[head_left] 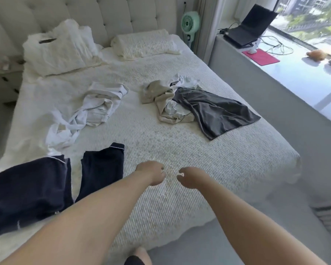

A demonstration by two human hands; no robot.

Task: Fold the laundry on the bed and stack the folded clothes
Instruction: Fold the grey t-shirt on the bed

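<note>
Loose laundry lies on the white bed. A dark navy garment with white piping spreads over the near left corner. A crumpled white garment sits left of the middle. Further right is a beige garment tangled with a white piece, and a grey cloth lies flat beside them. My left hand and my right hand hover close together over bare bedspread near the front edge, fingers curled under, holding nothing.
Two white pillows lean at the tufted headboard. A green fan stands beside the bed. A laptop, cables and a pink mat sit on the window ledge at right. Grey floor runs along the bed's right side.
</note>
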